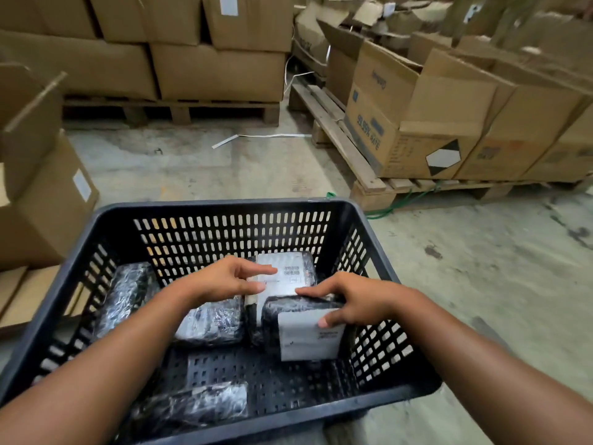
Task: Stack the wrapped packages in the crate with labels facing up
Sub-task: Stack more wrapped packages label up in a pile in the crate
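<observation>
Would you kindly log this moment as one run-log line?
right hand: gripping labelled package | left hand: open above packages | crate: partly filled

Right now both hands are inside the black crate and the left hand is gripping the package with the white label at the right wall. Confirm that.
Not quite. In the head view it is the right hand that grips the labelled package by the right wall of the black crate. The left hand hovers open over the barcode-labelled package behind it. Both hands are inside the crate.

Label (308,336) print seemingly too blurred
</observation>
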`<state>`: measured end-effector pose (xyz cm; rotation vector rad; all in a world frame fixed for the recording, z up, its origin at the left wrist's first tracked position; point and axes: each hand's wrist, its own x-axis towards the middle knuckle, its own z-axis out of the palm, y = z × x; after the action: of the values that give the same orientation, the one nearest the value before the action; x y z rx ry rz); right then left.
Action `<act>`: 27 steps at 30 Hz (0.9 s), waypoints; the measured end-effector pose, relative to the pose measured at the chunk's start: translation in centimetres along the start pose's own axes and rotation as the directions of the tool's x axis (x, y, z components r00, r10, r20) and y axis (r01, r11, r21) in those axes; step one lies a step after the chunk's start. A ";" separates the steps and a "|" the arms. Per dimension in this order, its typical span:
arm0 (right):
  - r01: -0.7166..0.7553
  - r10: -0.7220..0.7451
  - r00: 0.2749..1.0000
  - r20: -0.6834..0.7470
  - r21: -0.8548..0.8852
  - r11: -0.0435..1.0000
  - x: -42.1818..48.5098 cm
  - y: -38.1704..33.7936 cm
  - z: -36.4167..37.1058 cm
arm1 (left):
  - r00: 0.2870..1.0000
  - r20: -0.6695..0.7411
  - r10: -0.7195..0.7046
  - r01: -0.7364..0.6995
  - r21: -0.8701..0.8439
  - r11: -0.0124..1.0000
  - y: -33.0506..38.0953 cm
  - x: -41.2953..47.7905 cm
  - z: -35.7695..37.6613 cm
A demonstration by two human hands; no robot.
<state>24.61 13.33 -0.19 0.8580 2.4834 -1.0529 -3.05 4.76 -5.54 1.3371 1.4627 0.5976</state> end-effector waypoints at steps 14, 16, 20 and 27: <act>0.153 -0.055 0.979 -0.198 0.523 0.839 -1.8 -2.4 -8.7 | 0.877 -0.237 0.417 -0.361 0.246 0.899 6.4 -4.0 0.3; 0.168 -0.017 0.953 -0.301 0.483 0.859 -1.2 -3.1 -8.3 | 0.889 -0.264 0.374 -0.354 0.122 0.927 5.6 -3.7 0.0; 0.260 -0.010 0.867 -0.499 0.435 0.862 -0.4 -3.5 -6.8 | 0.899 -0.374 0.226 -0.344 -0.286 0.894 3.6 -3.7 -1.1; 0.202 -0.108 0.945 -0.309 0.290 0.935 1.3 -2.9 -3.1 | 0.933 -0.359 0.018 -0.225 -0.546 0.807 1.6 -2.5 -1.9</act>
<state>21.65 14.52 2.88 0.9788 2.7010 -1.5153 -4.47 3.36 -2.59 0.8639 1.3005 1.3029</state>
